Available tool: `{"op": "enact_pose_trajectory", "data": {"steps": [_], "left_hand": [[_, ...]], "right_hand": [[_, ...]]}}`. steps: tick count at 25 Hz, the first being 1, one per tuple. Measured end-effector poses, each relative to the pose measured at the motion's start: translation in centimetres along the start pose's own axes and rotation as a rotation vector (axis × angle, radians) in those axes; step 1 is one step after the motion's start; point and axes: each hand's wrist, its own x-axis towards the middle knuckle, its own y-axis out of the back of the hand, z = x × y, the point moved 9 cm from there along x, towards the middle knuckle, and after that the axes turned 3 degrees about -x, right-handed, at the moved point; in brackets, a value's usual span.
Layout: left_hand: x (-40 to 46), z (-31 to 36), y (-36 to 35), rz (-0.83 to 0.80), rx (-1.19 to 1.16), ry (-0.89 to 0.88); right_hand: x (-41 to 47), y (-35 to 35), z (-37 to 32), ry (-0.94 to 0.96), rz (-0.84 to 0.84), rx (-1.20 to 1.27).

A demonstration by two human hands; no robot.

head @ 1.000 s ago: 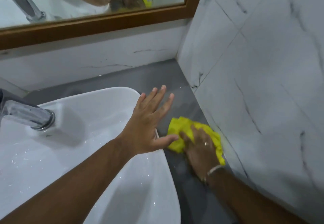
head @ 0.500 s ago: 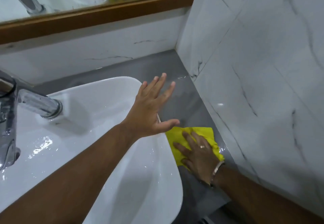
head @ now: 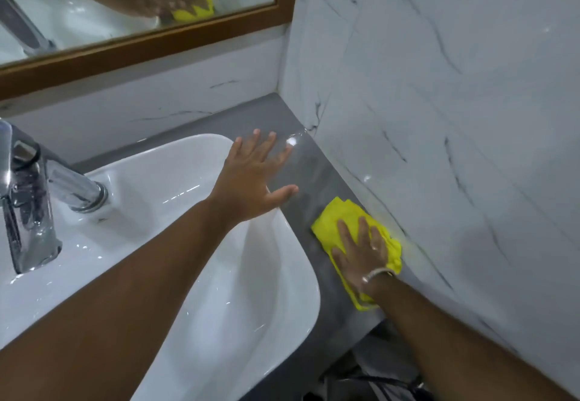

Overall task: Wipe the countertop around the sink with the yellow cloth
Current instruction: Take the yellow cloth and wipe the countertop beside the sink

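Note:
The yellow cloth (head: 337,217) lies flat on the narrow grey countertop (head: 314,174) between the white sink (head: 282,290) and the marble side wall. My right hand (head: 361,250) presses down on the cloth with its fingers spread; a ring and a bracelet show on it. My left hand (head: 254,174) hovers open over the sink's right rim, fingers spread, holding nothing. The countertop looks wet and shiny near the back corner.
A chrome tap (head: 28,199) stands at the sink's left. A wood-framed mirror (head: 141,41) hangs on the back wall. The white marble wall (head: 439,118) borders the countertop strip on the right. The counter's front edge (head: 361,334) lies just behind my right wrist.
My right hand has drawn the cloth toward the counter's front edge along the side wall. My left hand has stayed open above the sink's rim.

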Motion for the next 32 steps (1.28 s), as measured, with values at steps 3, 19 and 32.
{"op": "enact_pose_trajectory", "data": {"steps": [3,19,32], "left_hand": [[-0.2,0.3,-0.1,-0.027,0.093,0.006],[-20.7,9.3,-2.4,-0.251,0.091,0.249],[-22.1,9.5,-1.3,-0.153,0.290,0.532]], "right_hand": [[-0.5,-0.5,-5.6,0.110,0.003,0.018],[-4.9,-0.4,0.9,0.373,0.126,-0.123],[-3.9,-0.5,2.1,0.110,0.159,0.051]]}}
